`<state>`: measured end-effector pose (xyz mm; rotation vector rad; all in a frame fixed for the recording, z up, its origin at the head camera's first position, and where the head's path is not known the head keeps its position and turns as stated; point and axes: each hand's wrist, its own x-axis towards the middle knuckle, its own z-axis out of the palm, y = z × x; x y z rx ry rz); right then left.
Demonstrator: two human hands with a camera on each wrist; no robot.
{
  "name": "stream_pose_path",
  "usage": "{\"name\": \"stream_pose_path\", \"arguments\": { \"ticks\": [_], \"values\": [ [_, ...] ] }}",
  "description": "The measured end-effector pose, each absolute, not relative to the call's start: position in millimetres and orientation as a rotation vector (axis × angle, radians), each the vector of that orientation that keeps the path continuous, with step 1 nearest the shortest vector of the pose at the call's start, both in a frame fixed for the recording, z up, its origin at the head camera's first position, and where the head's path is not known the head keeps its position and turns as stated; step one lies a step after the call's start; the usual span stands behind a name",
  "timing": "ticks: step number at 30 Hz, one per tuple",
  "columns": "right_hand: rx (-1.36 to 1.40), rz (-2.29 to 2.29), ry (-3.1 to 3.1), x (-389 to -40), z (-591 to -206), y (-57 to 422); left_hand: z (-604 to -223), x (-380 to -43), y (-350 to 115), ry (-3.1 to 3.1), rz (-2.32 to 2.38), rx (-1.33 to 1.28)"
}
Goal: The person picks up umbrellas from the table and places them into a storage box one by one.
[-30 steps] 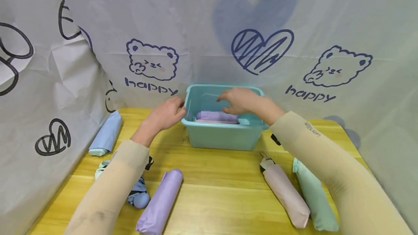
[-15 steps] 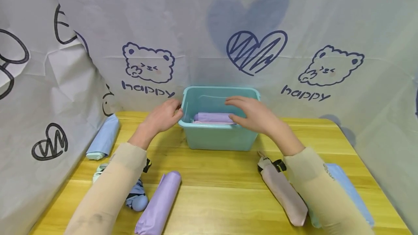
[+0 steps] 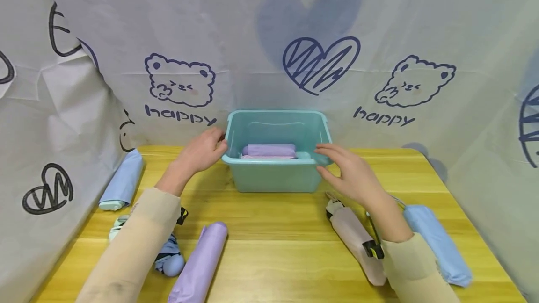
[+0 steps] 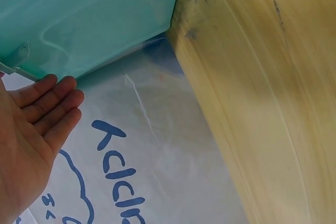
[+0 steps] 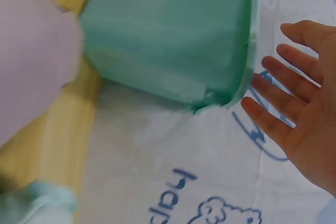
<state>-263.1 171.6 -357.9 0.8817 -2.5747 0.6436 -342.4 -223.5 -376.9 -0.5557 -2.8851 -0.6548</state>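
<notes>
A turquoise plastic bin stands at the back of the wooden table, with a lavender folded umbrella and a pinkish item lying inside. At its left rim is my left hand; in the left wrist view its four fingers lie nearly straight along the bin's outer side, the thumb hidden. Beside the right rim, my right hand has its fingers spread and holds nothing. Below that hand lies a pale pink folded umbrella, and right of the forearm a light blue folded umbrella.
A lavender folded umbrella lies front left of centre. Near the left edge rests a blue folded umbrella. A dark-and-blue patterned folded umbrella is partly hidden by the left sleeve. White printed cloth hangs behind the table.
My right hand has come out from over the bin, moving right and toward me to beside its right rim. The left hand stays at the left rim. The view has shifted slightly right.
</notes>
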Motion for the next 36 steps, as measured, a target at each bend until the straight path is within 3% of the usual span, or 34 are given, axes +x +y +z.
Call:
{"name": "stream_pose_path", "arguments": {
  "ticks": [16, 36],
  "values": [
    [0.725, 0.432, -2.901, -217.5, -396.6, 216.1, -377.3, -341.0, -225.4, -2.882, -0.669, -0.549],
    [0.673, 0.254, -3.245, -187.4, -437.0, 220.9, -375.6, -341.4, -222.9, -2.88, -0.639, -0.53]
  ]
}}
